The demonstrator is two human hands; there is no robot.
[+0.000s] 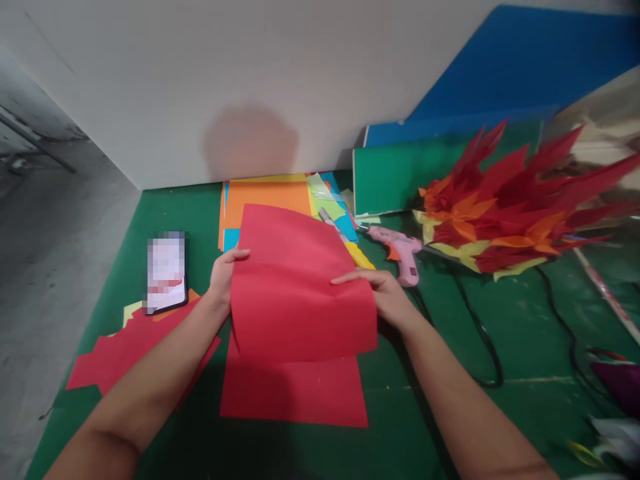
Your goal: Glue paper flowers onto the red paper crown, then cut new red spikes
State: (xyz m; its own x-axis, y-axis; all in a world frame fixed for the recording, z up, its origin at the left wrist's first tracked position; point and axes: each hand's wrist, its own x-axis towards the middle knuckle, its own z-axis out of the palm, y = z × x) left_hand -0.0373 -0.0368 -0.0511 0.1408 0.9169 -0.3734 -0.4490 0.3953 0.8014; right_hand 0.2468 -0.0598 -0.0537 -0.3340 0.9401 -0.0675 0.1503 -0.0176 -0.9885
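Observation:
A sheet of red paper [295, 300] is held up by its two side edges and bends along its width. My left hand [226, 277] pinches its left edge, thumb on top. On the right edge my right hand [377, 290] is closed, with fingers lying over the paper's face and the rest behind it. Beneath lies a second red sheet [295, 400] on the green table, partly covered by the first. Just past my right hand rests a pink glue gun [400, 250]. A yellow-handled cutter [357, 253] lies partly hidden behind the raised sheet.
Coloured paper sheets [270, 193] are stacked against the white board [325, 80]. A phone [167, 273] lies on red paper cut-outs [135, 347] at left. A red and orange paper flame-like piece [500, 207] stands at right, above a black cord [480, 327] on the green table [425, 427].

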